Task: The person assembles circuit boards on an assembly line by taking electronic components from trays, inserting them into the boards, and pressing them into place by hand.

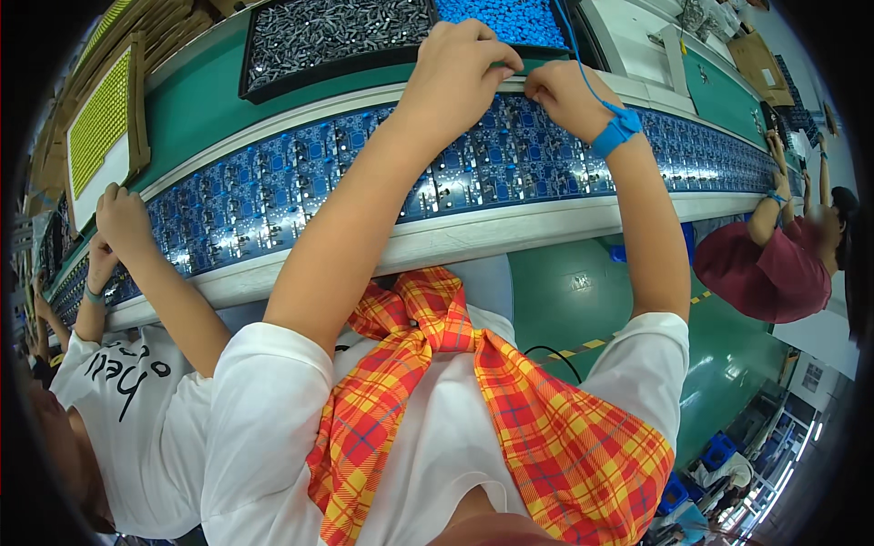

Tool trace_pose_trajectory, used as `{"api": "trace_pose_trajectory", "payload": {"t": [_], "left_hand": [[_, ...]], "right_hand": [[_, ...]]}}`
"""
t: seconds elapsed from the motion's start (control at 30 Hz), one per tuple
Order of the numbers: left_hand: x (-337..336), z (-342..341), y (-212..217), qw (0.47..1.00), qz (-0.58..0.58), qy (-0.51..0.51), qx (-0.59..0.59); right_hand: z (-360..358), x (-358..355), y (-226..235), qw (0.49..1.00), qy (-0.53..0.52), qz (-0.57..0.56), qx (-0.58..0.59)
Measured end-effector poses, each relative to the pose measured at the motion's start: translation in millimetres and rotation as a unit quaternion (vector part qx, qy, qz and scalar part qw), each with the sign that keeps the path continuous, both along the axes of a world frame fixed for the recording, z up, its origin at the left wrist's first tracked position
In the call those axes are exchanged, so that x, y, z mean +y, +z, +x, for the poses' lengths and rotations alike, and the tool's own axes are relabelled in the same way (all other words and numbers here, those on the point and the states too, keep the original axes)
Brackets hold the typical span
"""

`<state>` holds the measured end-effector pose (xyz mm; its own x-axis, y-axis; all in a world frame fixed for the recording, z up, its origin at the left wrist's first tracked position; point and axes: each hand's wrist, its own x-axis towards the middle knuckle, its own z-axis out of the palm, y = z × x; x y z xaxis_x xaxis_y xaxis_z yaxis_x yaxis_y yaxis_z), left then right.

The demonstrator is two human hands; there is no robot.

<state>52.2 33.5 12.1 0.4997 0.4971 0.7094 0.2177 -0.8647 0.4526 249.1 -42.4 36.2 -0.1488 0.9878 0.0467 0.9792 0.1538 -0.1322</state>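
Note:
My left hand [455,77] is above the far edge of a row of blue circuit boards [482,162], its thumb and fingers pinched together. Close by on the right, my right hand [569,98] has its fingers curled inward at the boards' far edge. Whatever lies between the fingers of either hand is too small or hidden to name. A blue wrist strap [616,134] with a blue cord circles my right wrist. Just beyond my left hand, a black tray [319,80] holds many small dark cylindrical parts [341,36] and, in its right section, small blue parts [510,20].
The boards lie in a long line between pale rails [437,244]. At the left, a co-worker's hands [123,218] work over the same line, near a board of yellow parts [98,123]. Another co-worker in a dark red top [765,273] stands at the right.

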Motion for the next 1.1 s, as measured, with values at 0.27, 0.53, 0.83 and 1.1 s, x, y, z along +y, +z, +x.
{"api": "trace_pose_trajectory", "payload": {"t": [0.27,0.53,0.83,1.1], "left_hand": [[-12,-7,20,0.941,-0.311,-0.125,0.051],[-7,-4,10,0.932,-0.326,-0.143,0.068],[-15,6,5,0.940,-0.301,-0.155,0.051],[-24,9,-7,0.972,-0.007,-0.131,0.197]], "right_hand": [[9,7,22,0.999,0.030,-0.030,-0.008],[10,74,-5,0.973,0.024,0.138,0.182],[7,104,-32,0.942,-0.027,0.023,0.334],[12,97,-35,0.875,-0.027,0.074,0.477]]}}
